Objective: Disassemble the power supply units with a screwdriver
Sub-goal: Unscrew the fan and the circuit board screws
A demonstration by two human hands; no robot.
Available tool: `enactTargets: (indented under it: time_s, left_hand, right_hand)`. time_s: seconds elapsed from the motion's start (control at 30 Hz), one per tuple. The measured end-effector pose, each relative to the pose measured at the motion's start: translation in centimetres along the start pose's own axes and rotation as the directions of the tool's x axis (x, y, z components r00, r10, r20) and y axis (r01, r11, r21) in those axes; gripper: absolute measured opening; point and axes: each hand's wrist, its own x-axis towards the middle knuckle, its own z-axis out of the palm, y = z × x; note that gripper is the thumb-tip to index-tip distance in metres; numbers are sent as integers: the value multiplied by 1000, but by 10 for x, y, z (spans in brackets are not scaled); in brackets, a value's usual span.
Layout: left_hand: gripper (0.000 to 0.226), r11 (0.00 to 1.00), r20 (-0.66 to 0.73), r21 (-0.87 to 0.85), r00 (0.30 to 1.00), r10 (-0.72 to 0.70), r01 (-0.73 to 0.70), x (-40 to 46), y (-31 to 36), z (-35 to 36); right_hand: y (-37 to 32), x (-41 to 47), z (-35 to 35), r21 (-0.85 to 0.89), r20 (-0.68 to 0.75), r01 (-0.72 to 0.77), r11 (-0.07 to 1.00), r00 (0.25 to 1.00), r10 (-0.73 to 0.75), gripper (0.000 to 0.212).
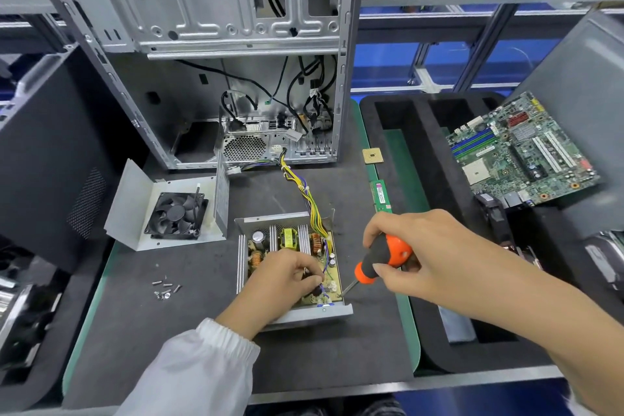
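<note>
Leftmost, a bent sheet-metal cover (141, 213) lies inner face up on the dark foam-topped counter (169, 331), its black plastic fan (176, 215) facing up; it looks set aside to clear the work. Just near of it sits a small cluster of loose silvery screws (165, 288), probably parked within reach. At centre, the open power supply unit (290, 257) rests in its shallow metal tray, showing ribbed aluminium heatsinks, copper coils and a yellowish board, with a yellow-and-purple wire bundle (304, 189) trailing far toward the bare steel computer case (236, 61). The left hand (287, 277) curls down onto the board's near end, fingertips pinching at the small parts and wires, seemingly to steady it. The right hand (412, 257) grips the rubbery orange-and-black screwdriver (381, 260), its tip at the board's near right corner, likely on a mounting screw. Farther right, a green motherboard (523, 152) leans across a black foam tray (422, 341).
</note>
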Motion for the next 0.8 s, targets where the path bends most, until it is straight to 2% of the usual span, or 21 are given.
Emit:
enactTargets:
  time_s: [0.4,0.5,0.57,0.63,0.67,0.73,0.8]
  left_hand:
    - [30,1000,-25,26,1000,18,-17,2,-3,2]
    - [29,999,-22,28,1000,19,-19,2,-3,2]
    - [24,1000,-25,17,999,26,-25,2,-3,1]
    - [17,998,-40,4,998,55,-55,1,-1,1]
    - [16,997,-47,-13,996,78,-79,1,1,0]
    - [13,987,-53,-78,990,134,-138,-2,3,-1]
    - [14,964,-63,-175,979,193,-202,-3,8,-2]
  right_hand:
    - [-3,0,-1,-12,8,-10,1000,1000,10,17]
    - [-7,0,-2,-42,53,-21,999,998,23,17]
    - [-13,1,-1,-125,86,-15,992,996,26,19]
    - [-21,4,1,-291,68,4,957,998,17,33]
    - [-26,6,3,-413,29,8,911,1000,4,44]
    - [-31,12,5,-607,-66,13,795,996,-66,52]
    - [-36,18,1,-681,-125,10,732,984,-129,49]
